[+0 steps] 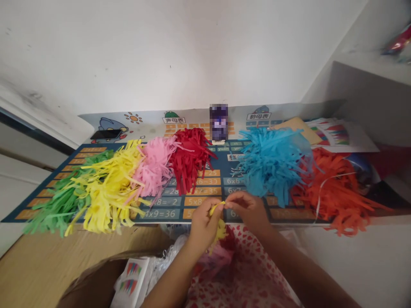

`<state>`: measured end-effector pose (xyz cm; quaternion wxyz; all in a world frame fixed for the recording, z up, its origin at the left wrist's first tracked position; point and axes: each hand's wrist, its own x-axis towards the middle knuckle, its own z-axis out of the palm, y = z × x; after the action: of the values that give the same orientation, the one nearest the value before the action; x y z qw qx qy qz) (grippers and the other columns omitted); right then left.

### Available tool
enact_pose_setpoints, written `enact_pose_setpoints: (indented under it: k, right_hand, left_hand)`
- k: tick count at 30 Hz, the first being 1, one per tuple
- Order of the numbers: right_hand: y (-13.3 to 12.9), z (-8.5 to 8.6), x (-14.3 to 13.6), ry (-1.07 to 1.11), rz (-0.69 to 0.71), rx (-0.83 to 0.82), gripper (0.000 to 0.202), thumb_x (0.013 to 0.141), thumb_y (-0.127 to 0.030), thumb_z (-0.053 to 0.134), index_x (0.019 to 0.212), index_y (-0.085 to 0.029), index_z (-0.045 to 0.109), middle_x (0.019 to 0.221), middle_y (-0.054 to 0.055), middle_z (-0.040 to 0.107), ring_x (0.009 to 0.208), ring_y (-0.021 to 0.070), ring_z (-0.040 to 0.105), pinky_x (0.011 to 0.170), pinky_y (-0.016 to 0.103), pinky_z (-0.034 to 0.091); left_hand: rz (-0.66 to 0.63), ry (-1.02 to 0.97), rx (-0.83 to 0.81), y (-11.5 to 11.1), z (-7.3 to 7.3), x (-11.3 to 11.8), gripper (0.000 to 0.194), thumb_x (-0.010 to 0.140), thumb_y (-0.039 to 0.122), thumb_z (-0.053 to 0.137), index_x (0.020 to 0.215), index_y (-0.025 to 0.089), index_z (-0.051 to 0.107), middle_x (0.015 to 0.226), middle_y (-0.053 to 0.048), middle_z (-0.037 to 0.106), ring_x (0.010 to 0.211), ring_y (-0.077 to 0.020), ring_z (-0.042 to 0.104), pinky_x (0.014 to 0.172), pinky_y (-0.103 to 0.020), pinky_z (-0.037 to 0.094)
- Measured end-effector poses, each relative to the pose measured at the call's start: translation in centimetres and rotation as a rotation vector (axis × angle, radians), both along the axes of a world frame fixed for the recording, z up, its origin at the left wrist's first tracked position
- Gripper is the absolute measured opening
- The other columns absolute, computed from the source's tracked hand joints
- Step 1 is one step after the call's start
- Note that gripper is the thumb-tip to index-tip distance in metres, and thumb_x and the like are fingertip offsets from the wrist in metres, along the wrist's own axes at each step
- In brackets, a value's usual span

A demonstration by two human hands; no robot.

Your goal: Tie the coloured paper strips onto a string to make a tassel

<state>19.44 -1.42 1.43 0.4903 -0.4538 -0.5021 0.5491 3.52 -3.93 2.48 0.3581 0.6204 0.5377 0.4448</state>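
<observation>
Head view shows both hands meeting just below the middle of the frame, at the near edge of a desk mat (180, 209) printed with multiplication sums. The left hand (203, 226) is curled, its fingers pinched around a yellow paper strip (217, 214) that runs up between the hands and down into a small crumpled yellow bunch below the palm. The right hand (248, 207) meets it from the right, thumb and forefinger pressed together on the upper end of the same strip. So both hands are closed on the strip, fingertips almost touching each other.

Across the mat lies a row of finished paper tassels: a green tassel (61, 199) at the far left, then a yellow tassel (107, 188), a pink tassel (154, 167) and a red tassel (190, 158) toward the centre, with a blue tassel (272, 164) and an orange tassel (334, 188) to the right. A dark phone (105, 134) rests at the upper left of the mat, and a pack of coloured paper (132, 282) sits at the lower left, near the lap.

Judging by the grip, the step in hand is working the yellow strip, probably twisting or pulling it apart, though the fine detail is too small to tell. The next move likely calls for a steady left pinch while the right fingers work the thin paper gently, since it could tear.
</observation>
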Motion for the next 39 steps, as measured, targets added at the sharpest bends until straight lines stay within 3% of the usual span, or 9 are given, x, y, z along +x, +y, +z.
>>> enact_pose_setpoints:
  k: [8,14,22,26,30,32,35,39]
  right_hand:
    - [-0.2,-0.3,0.3,-0.164,-0.038,0.219,0.008,0.079,-0.028,0.073,0.078,-0.021,0.070,0.074,0.000,0.070,0.068,0.0144,0.064,0.064,0.025,0.051]
    - [0.1,0.4,0.8,-0.290,0.025,0.431,0.004,0.086,-0.023,0.066,0.082,-0.022,0.064,0.083,0.001,0.072,0.079,0.0155,0.067,0.073,0.027,0.052]
    - [0.5,0.5,0.5,-0.337,0.058,0.392,0.005,0.084,-0.025,0.067,0.089,-0.022,0.068,0.086,0.002,0.073,0.075,0.0155,0.066,0.068,0.027,0.052]
    - [0.9,0.9,0.6,-0.336,0.062,0.363,0.008,0.084,-0.027,0.067,0.079,-0.020,0.068,0.075,0.002,0.071,0.068,0.0156,0.065,0.064,0.026,0.050]
    - [1.1,1.5,0.5,-0.392,0.093,0.470,0.013,0.088,-0.025,0.063,0.076,-0.021,0.068,0.078,0.003,0.072,0.074,0.0161,0.066,0.070,0.028,0.050]
    - [1.1,1.8,0.5,-0.420,0.124,0.503,0.014,0.089,-0.023,0.061,0.076,-0.021,0.067,0.080,0.002,0.071,0.076,0.0155,0.065,0.072,0.027,0.049]
    - [1.0,2.0,0.6,-0.416,0.126,0.464,0.014,0.089,-0.022,0.060,0.075,-0.020,0.064,0.076,0.001,0.068,0.072,0.0141,0.063,0.068,0.026,0.047]
    - [0.9,2.0,0.5,-0.414,0.088,0.404,0.013,0.086,-0.023,0.063,0.073,-0.020,0.064,0.072,0.000,0.066,0.069,0.0138,0.061,0.066,0.026,0.046]
  left_hand:
    - [-0.118,0.229,0.224,0.3,0.4,-0.9,0.018,0.096,0.025,0.050,0.094,0.019,0.067,0.088,-0.005,0.073,0.083,-0.0171,0.066,0.076,-0.027,0.048]
    - [-0.186,0.294,0.140,0.1,1.3,-1.3,0.019,0.098,0.029,0.045,0.094,0.020,0.062,0.084,-0.004,0.069,0.079,-0.0173,0.064,0.073,-0.028,0.047]
    - [-0.169,0.277,0.057,0.3,1.0,-1.4,0.021,0.099,0.031,0.040,0.090,0.019,0.055,0.078,-0.003,0.064,0.072,-0.0165,0.061,0.068,-0.029,0.045]
    - [-0.175,0.247,0.055,0.6,1.3,-1.7,0.020,0.098,0.030,0.042,0.089,0.020,0.056,0.079,-0.003,0.065,0.074,-0.0164,0.062,0.069,-0.028,0.047]
    - [-0.183,0.278,0.234,0.9,1.5,-1.8,0.014,0.092,0.025,0.056,0.104,0.019,0.059,0.100,-0.008,0.069,0.095,-0.0205,0.064,0.085,-0.034,0.048]
    - [-0.201,0.264,0.331,1.0,1.6,-2.0,0.012,0.090,0.022,0.060,0.102,0.020,0.062,0.100,-0.007,0.071,0.097,-0.0198,0.065,0.088,-0.034,0.047]
    - [-0.167,0.192,0.317,1.1,1.8,-2.3,0.006,0.091,0.019,0.059,0.088,0.021,0.064,0.086,-0.003,0.070,0.085,-0.0153,0.065,0.079,-0.027,0.048]
    - [-0.115,0.146,0.239,1.0,2.0,-2.3,0.005,0.088,0.021,0.061,0.085,0.020,0.064,0.082,-0.001,0.068,0.079,-0.0145,0.064,0.073,-0.025,0.047]
